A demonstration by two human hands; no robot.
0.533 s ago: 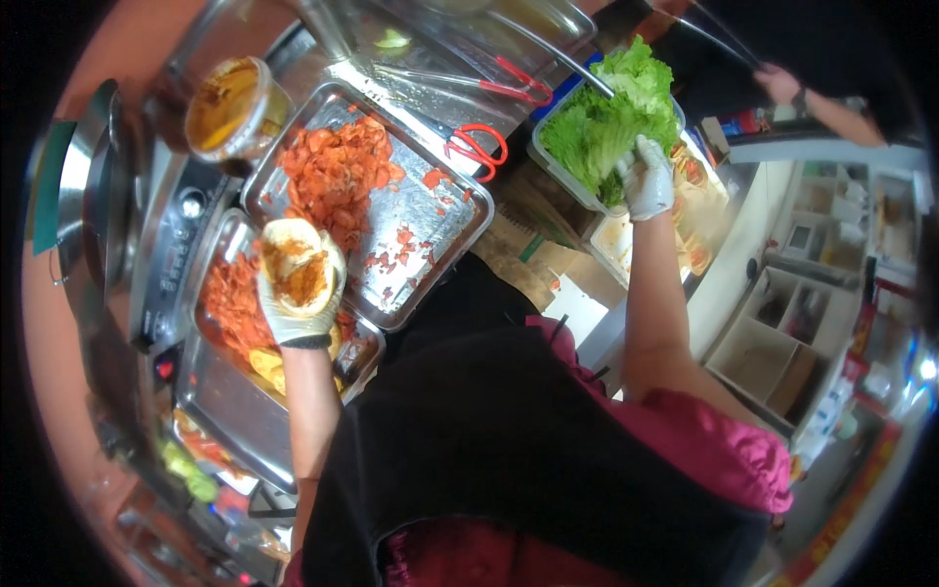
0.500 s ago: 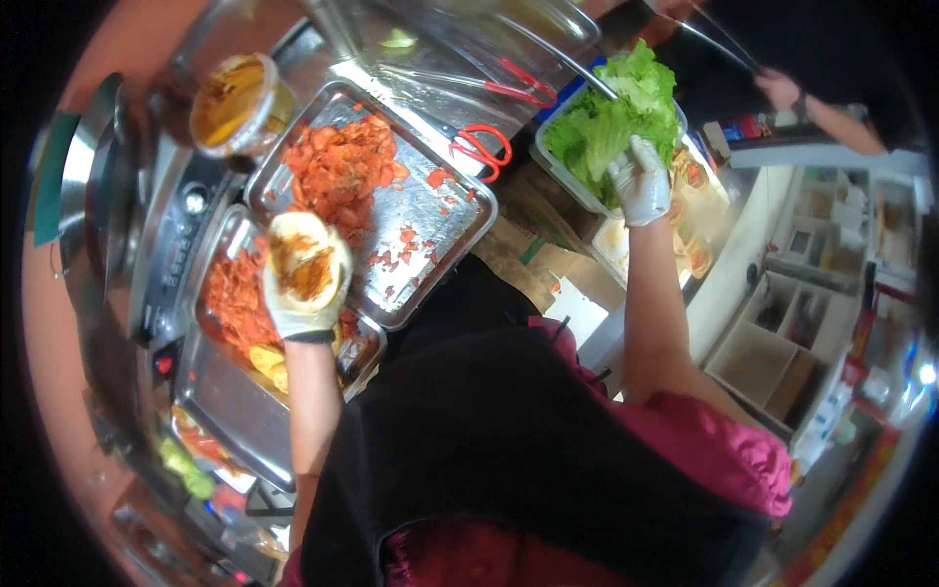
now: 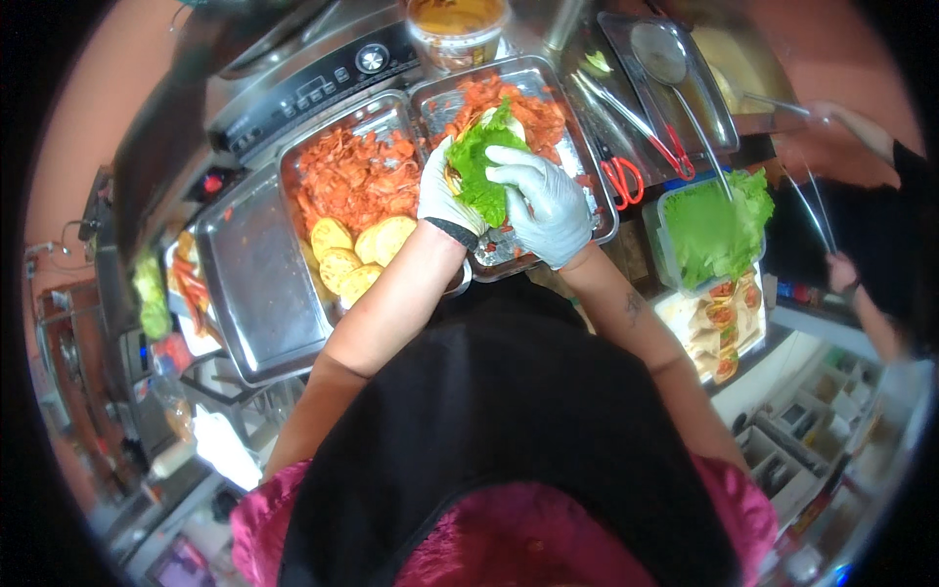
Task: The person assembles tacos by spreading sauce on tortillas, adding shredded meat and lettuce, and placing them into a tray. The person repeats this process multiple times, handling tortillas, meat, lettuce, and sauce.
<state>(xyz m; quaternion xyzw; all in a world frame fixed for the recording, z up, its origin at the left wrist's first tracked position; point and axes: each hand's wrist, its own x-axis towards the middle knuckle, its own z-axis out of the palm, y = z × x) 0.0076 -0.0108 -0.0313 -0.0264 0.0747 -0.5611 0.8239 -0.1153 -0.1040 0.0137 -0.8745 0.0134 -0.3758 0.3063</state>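
My left hand [image 3: 445, 201], in a pale glove, is closed around a split bread bun, mostly covered by a green lettuce leaf [image 3: 477, 174]. Gloved too, my right hand [image 3: 550, 210] has its bent fingers on the leaf's right side, against the bun. Both hands are over a metal tray [image 3: 597, 210] of reddish-orange sliced food [image 3: 481, 98]. To its left, a second tray holds more of the sliced food [image 3: 357, 176] and several yellow round slices [image 3: 354, 256]. The sauce inside the bun is hidden under the leaf.
A sauce tub [image 3: 457, 47] stands behind the trays, an overlapping metal tray [image 3: 264, 279] at left. Red-handled tongs [image 3: 641, 127] lie at right, near a lettuce container [image 3: 675, 235] and filled buns [image 3: 722, 323]. A co-worker's hand [image 3: 841, 272] holds tongs at far right.
My right hand has come from the lettuce container to the bun, and a lettuce leaf now lies on it. My left hand still holds the bun. The view has turned.
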